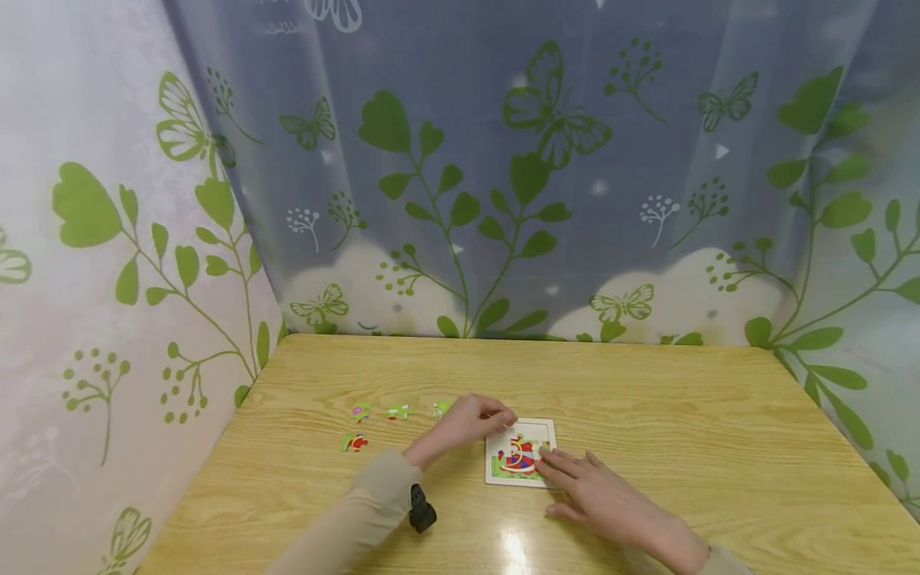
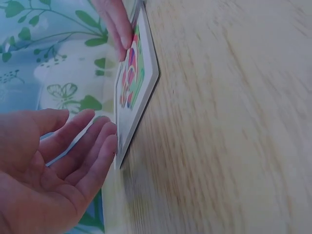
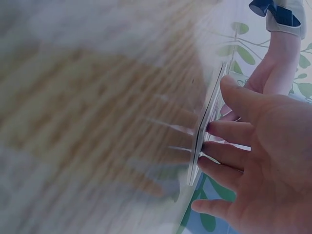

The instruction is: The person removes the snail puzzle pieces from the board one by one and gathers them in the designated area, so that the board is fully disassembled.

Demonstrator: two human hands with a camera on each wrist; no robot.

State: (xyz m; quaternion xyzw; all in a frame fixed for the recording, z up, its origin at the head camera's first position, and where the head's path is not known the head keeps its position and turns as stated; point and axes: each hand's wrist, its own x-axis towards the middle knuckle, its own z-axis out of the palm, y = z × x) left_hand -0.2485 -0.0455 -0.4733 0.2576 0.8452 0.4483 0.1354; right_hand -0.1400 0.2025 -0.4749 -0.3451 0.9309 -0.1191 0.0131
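**Puzzle tray (image 1: 512,482) sits between left hand (image 1: 467,421) and right hand (image 1: 607,495)**

Seen from the head, the tray lies on a wood-grain table (image 1: 683,399), about midway between its left and right edges. Assembled puzzle pieces (image 1: 519,457) fill the tray's near part; bare board shows along its far edge. The left hand hangs at the tray's far-left corner, fingers loosely bent. The right hand reaches in from the near-right side, its fingers stretched to the picture's right edge. Four loose pieces (image 1: 354,442) lie toward the table's left edge, three in a row and one nearer; the rightmost is just beside the left hand, partly covered by it. The key relation: loose pieces left, tray right, left hand between and nearer to both bare board and pieces. The tray is almost square, with no clear long axis.

At the left wrist, the left palm shows thumb and fingers apart, with nothing seen between them; whether the tips touch the tray, the picture cannot settle.

At the right wrist, the right fingers are spread, tips at the tray's side, pinching nothing; beyond, a dark device (image 3: 285,15) is strapped at the left cuff.
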